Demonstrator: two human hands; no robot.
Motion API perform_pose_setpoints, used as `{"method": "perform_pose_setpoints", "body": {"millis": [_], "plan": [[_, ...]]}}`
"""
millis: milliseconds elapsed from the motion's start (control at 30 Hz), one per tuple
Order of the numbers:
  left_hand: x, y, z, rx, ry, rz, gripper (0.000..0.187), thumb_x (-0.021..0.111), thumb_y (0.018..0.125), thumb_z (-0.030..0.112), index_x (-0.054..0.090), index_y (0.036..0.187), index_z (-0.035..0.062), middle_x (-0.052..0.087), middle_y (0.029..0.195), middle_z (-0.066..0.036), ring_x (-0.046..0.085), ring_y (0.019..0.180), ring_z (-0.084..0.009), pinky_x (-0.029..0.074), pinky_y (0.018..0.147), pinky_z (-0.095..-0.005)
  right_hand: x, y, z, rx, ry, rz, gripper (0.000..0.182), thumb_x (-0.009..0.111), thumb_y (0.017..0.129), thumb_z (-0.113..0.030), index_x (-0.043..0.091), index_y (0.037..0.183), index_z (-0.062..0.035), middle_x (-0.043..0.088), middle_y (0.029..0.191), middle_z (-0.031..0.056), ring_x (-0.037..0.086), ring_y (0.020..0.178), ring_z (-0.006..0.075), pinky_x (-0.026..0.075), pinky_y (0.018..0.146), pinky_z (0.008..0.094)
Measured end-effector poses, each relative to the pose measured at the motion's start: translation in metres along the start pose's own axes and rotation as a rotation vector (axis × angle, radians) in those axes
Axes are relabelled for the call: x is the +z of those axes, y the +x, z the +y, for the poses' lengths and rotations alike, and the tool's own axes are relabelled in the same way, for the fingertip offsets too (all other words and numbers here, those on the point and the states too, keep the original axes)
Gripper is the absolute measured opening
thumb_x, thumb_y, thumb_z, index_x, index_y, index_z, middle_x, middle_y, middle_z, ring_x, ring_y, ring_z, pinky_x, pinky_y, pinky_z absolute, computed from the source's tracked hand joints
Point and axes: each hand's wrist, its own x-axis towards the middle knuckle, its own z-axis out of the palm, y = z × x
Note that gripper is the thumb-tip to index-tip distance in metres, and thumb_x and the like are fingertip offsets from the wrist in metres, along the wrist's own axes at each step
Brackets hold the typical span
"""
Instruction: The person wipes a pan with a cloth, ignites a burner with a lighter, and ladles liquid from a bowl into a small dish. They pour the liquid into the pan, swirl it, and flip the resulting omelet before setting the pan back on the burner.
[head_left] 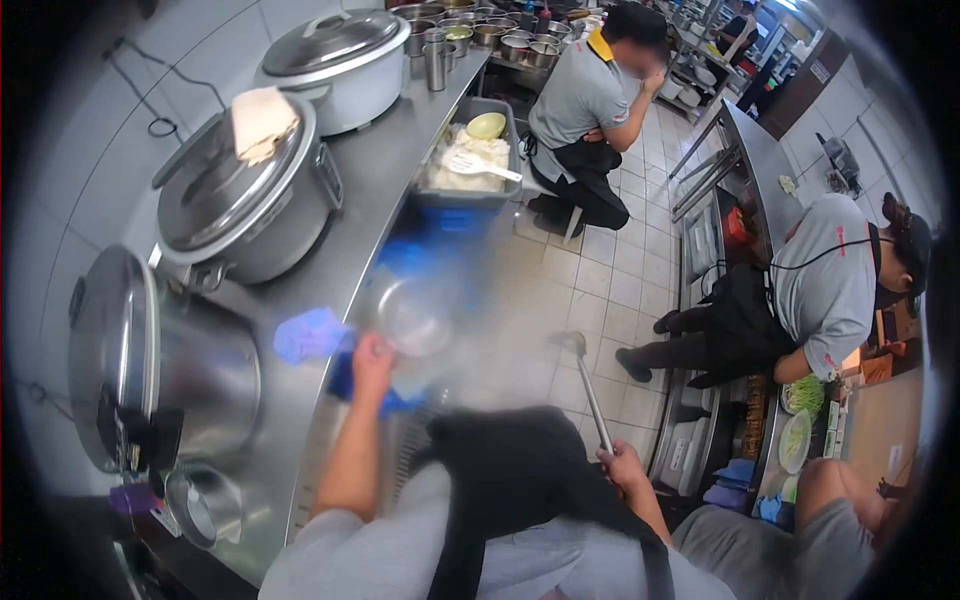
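Observation:
My left hand (372, 358) is closed at the near-left edge of a round, pale bowl (415, 318), which looks hazy through steam or a smudge on the lens. A long-handled ladle (594, 402) is gripped near the end of its handle by my right hand (624, 466); its cup points away from me over the floor. A purple-blue cloth (308, 336) lies on the steel counter (290, 300) just left of my left hand. Blue material shows under and behind the bowl.
Large lidded cookers (250, 190) line the counter at left, with a small steel pot (203, 505) nearer. A grey tub (512, 140) of rice holds a white paddle. One person (585, 110) sits ahead; another (825, 270) stands at right; someone's knee shows at lower right.

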Motion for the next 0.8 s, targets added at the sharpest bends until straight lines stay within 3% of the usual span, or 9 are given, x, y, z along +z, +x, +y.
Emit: {"method": "perform_pose_setpoints", "body": {"millis": [133,200,233,300,333,400,500,700,800], "plan": [[0.048,0.074,0.057,0.036,-0.14,0.027,0.013,0.058,0.089,0.009,0.045,0.088,0.0061,0.059,0.08,-0.008,0.063,0.066,-0.0173,0.057,0.061,-0.0312,-0.022,0.025,-0.005,-0.073,0.096,0.116,0.009,0.059,0.085,-0.007,0.053,0.089,-0.0019,0.048,0.057,0.0044,0.043,0.038,0.014,0.031,0.032,0.0296],[0.073,0.092,0.079,0.012,-0.343,0.046,0.012,0.057,0.089,0.009,0.045,0.088,0.006,0.059,0.079,-0.008,0.063,0.067,-0.0173,0.057,0.062,-0.032,-0.041,0.049,0.003,-0.016,0.009,0.155,0.013,0.061,0.084,-0.01,0.056,0.091,0.0004,0.057,0.064,0.0093,0.054,0.049,0.0197,0.041,0.042,0.0338],[0.084,0.102,0.074,0.005,-0.312,0.069,0.012,0.057,0.089,0.009,0.046,0.088,0.0062,0.058,0.079,-0.007,0.063,0.066,-0.017,0.057,0.06,-0.0312,-0.054,0.075,0.031,-0.02,0.0,0.142,0.013,0.061,0.084,-0.01,0.056,0.091,0.0004,0.057,0.064,0.0093,0.054,0.049,0.0197,0.041,0.042,0.0338],[0.105,0.109,0.068,-0.01,-0.272,0.102,0.012,0.057,0.089,0.009,0.046,0.088,0.0062,0.058,0.078,-0.007,0.062,0.065,-0.0169,0.057,0.059,-0.0309,-0.088,0.141,0.099,-0.236,-0.341,0.176,0.02,0.064,0.082,-0.012,0.059,0.093,0.0038,0.065,0.076,0.0136,0.063,0.069,0.0263,0.048,0.061,0.0382],[0.116,0.112,0.07,-0.016,-0.241,0.118,0.013,0.058,0.089,0.01,0.046,0.088,0.0063,0.057,0.078,-0.006,0.062,0.064,-0.0167,0.057,0.058,-0.0306,-0.103,0.161,0.106,-0.248,-0.374,0.163,0.02,0.064,0.081,-0.012,0.059,0.093,0.0038,0.065,0.076,0.0135,0.063,0.069,0.0262,0.048,0.061,0.0382],[0.142,0.114,0.077,0.015,-0.274,0.202,0.013,0.058,0.088,0.01,0.046,0.087,0.0064,0.056,0.077,-0.006,0.061,0.061,-0.016,0.057,0.055,-0.0303,-0.127,0.196,0.095,-0.172,-0.345,0.128,0.02,0.064,0.081,-0.012,0.059,0.093,0.0038,0.065,0.076,0.0134,0.063,0.069,0.0259,0.048,0.061,0.038],[0.162,0.113,0.085,-0.158,-0.386,0.223,0.015,0.062,0.084,0.008,0.047,0.084,0.0042,0.052,0.075,-0.006,0.058,0.063,-0.0143,0.055,0.056,-0.0295,-0.162,0.238,0.06,-0.083,-0.314,0.08,0.021,0.064,0.08,-0.012,0.06,0.093,0.0038,0.065,0.076,0.0132,0.063,0.069,0.0255,0.048,0.061,0.0379],[0.18,0.137,0.106,-0.252,-0.391,0.355,0.016,0.062,0.084,0.008,0.046,0.083,0.0046,0.051,0.074,-0.006,0.056,0.06,-0.0146,0.056,0.055,-0.0322,-0.213,0.313,-0.028,-0.032,-0.267,0.027,0.021,0.065,0.079,-0.011,0.06,0.093,0.0037,0.065,0.077,0.0128,0.063,0.07,0.0247,0.048,0.062,0.0375],[0.178,0.178,0.078,-0.177,-0.322,0.374,0.011,0.056,0.089,0.009,0.046,0.086,0.0066,0.056,0.075,-0.007,0.06,0.06,-0.015,0.057,0.056,-0.0305,-0.225,0.34,-0.056,-0.027,-0.258,0.005,0.022,0.066,0.078,-0.011,0.06,0.093,0.0037,0.065,0.077,0.0126,0.063,0.07,0.0243,0.048,0.062,0.0374]]}}
